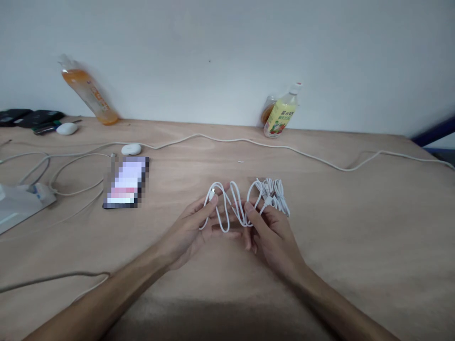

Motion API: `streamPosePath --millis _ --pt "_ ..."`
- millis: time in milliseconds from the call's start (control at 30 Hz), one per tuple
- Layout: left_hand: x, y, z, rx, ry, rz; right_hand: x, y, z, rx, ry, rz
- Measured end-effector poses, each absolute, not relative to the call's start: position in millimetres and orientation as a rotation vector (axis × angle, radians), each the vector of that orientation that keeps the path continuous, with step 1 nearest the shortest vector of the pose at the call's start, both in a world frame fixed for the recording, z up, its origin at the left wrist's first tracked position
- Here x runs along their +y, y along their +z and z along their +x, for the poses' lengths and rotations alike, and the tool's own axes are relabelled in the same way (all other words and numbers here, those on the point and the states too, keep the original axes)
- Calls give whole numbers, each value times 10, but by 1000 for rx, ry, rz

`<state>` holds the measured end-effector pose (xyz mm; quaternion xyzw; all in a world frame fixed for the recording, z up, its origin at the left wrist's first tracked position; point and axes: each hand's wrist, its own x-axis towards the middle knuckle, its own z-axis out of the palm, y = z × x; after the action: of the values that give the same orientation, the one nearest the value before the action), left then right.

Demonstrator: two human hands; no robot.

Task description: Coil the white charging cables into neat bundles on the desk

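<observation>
A white charging cable (pixel 234 201) lies in loose loops between my two hands above the wooden table (pixel 355 237). My left hand (pixel 194 229) pinches the cable near its small plug end, with the fingers curled round it. My right hand (pixel 270 232) grips the bundled coils of the same cable, whose loops stick out past the fingers toward the right. Both forearms reach in from the bottom edge.
A phone (pixel 126 182) lies left of the hands, with a white oval case (pixel 131 149) behind it. Another long white cable (pixel 284 147) runs across the table. Two drink bottles (pixel 280 113) (pixel 88 92) stand by the wall. A power strip (pixel 35 192) and dark items (pixel 31 118) sit far left.
</observation>
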<state>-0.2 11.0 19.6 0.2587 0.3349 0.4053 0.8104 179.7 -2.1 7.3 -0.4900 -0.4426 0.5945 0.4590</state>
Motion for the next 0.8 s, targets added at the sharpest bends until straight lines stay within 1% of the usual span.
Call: streamPosePath --millis 233,800 --pt "100 203 2 725 888 603 -2 57 1816 -1082 1507 -1178" --pt "82 212 25 818 877 640 8 92 1815 -1152 1467 -1225"
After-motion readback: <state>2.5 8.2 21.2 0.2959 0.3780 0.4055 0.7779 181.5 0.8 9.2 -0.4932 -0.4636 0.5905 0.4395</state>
